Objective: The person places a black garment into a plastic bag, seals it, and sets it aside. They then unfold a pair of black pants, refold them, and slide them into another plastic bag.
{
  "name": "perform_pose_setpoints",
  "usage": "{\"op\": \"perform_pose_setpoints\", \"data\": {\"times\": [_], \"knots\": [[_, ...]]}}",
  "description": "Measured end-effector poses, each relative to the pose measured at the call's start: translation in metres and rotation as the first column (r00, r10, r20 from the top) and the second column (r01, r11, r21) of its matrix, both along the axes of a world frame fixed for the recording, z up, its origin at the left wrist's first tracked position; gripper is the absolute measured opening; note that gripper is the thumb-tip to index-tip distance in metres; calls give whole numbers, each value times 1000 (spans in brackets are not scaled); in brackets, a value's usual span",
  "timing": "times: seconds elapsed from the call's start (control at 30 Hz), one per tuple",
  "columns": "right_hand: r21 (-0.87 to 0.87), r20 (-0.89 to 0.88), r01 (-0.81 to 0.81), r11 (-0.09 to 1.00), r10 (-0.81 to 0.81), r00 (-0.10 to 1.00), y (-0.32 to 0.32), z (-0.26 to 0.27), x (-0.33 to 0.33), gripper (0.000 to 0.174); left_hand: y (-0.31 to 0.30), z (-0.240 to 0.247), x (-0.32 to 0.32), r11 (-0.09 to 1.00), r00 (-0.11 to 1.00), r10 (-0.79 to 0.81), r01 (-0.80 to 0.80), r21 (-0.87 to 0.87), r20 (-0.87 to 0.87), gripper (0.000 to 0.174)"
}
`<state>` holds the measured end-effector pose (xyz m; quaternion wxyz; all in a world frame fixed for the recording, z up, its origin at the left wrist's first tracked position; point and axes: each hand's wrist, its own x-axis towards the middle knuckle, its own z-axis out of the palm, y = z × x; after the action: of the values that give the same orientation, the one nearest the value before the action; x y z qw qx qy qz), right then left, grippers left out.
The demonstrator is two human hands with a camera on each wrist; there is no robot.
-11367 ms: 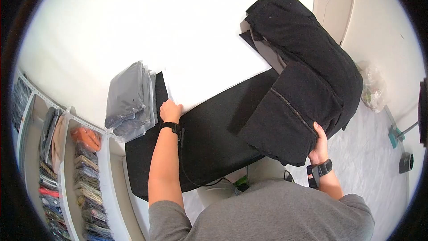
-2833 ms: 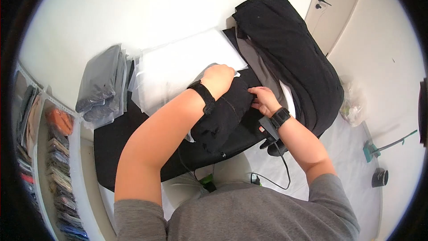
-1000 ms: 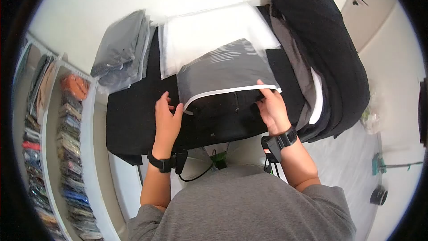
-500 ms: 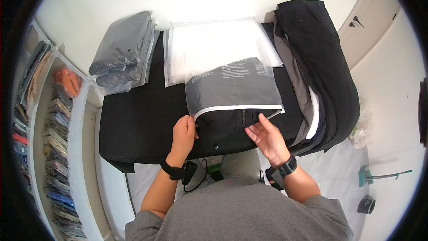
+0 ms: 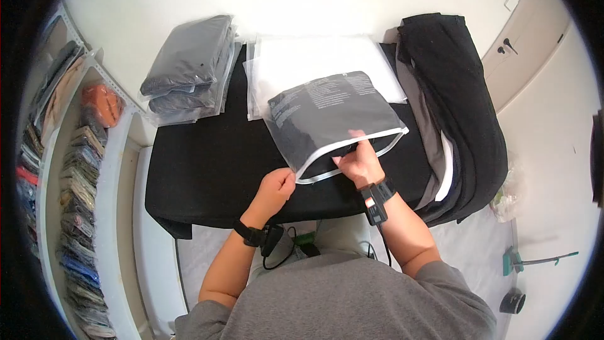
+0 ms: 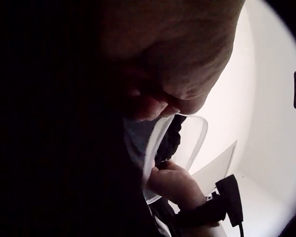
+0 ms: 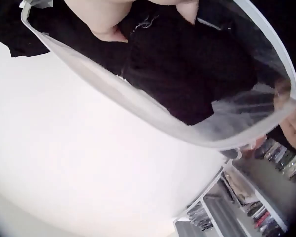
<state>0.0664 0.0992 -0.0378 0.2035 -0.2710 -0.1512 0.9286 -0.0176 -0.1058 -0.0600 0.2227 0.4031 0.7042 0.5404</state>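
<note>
A clear plastic bag (image 5: 333,104) with white print and a white rim lies mid-table in the head view, its mouth held gaping towards the person. Folded black clothing (image 7: 187,74) fills it. At the left corner of the mouth, my left hand (image 5: 272,190) pinches the rim. My right hand (image 5: 363,162) reaches into the mouth. Its fingers (image 7: 106,27) stand apart against the black cloth in the right wrist view. Beyond the left hand, the left wrist view shows the white rim and the right hand at the opening; much of that view is dark.
Flat clear bags (image 5: 314,50) lie behind on the black-covered table (image 5: 207,170). A stack of bagged grey garments (image 5: 189,56) sits at the left. Folded black clothes (image 5: 453,107) drape over the right end. Shelves (image 5: 56,170) of packed clothing stand at far left.
A black bundle between my hands is now inside the printed bag. The left hand has closed on the rim's corner, the right has entered the mouth, and the mouth has opened wider.
</note>
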Motion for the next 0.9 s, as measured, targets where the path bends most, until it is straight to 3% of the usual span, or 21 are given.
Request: {"op": "perform_pose_setpoints", "data": {"times": [0.07,0.17,0.27,0.3,0.33,0.37,0.4,0.43,0.5,0.53,0.6,0.77,0.8,0.83,0.9], "knots": [[17,-48,61,998,-60,997,5,-5,-7,33,-3,2,3,1000,998,-2,3,8,-63,21],[-20,-155,-100,995,95,983,19,-18,-16,34,-3,0,1,1000,992,-15,16,6,-128,18],[121,-62,-123,985,132,989,15,-13,-19,32,-7,1,10,997,998,58,-59,53,18,16],[141,-12,-154,978,158,987,13,-5,-18,31,-6,1,20,970,932,149,-73,232,-330,15],[143,-13,-155,978,158,987,16,-4,-18,31,-3,7,30,919,738,279,-20,394,-614,13],[170,-2,-201,965,204,979,19,-4,-17,31,7,21,45,939,690,154,120,321,-708,11],[190,17,-247,950,249,968,21,-6,-13,30,15,36,60,962,782,-3,174,212,-624,10],[204,60,-265,943,258,964,26,-10,-14,29,27,29,71,980,760,-92,183,75,-644,18],[186,130,-340,922,320,939,36,-12,-13,29,50,23,83,991,550,-66,-62,-120,-833,45],[135,123,-355,925,340,932,44,-19,-14,28,58,16,83,992,551,-63,-61,-115,-832,45],[135,151,-364,921,344,927,46,-15,-10,26,73,1,82,941,574,-136,-180,-286,-807,65],[127,118,-406,905,393,912,55,-10,-25,23,72,-10,81,956,566,-132,-146,-256,-814,68],[172,37,-451,876,452,891,59,-6,-30,31,73,-11,81,958,569,-123,-145,-246,-813,68],[-5,353,-398,918,374,858,49,26,-39,55,73,-12,81,961,570,-113,-146,-236,-814,67],[90,50,-525,847,522,851,62,12,-58,67,72,-11,81,967,576,-100,-134,-214,-811,66]]}}
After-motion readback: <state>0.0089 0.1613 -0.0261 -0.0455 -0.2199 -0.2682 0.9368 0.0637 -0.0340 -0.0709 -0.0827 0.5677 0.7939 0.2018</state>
